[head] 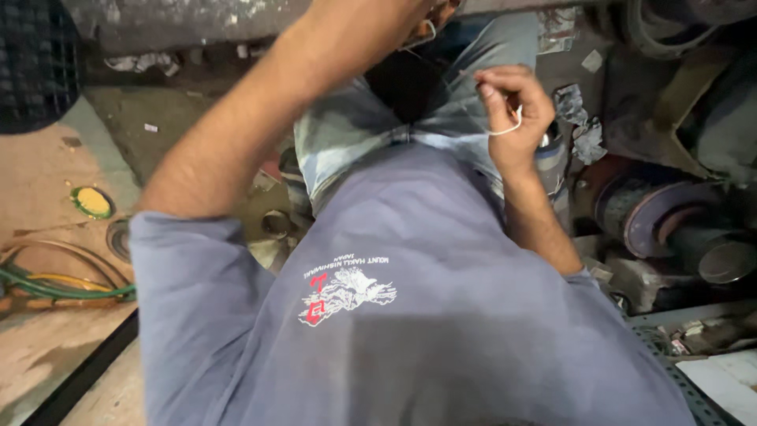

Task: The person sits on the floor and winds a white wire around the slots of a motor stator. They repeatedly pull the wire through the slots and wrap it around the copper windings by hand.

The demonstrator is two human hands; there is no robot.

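Your right hand [512,110] pinches one thin white cord [509,126], fingers clenched round it above your lap. Your left forearm runs up out of the top edge; hand unseen, grip can't be told. Metal drums [670,221] crowd the right; bare floor [47,173] lies left, with one green-rimmed yellow lid [92,202].

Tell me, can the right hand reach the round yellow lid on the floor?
Probably not as things stand. The right hand is pinching a white thread on the far side of the body, while the yellow lid lies beyond the raised left arm.
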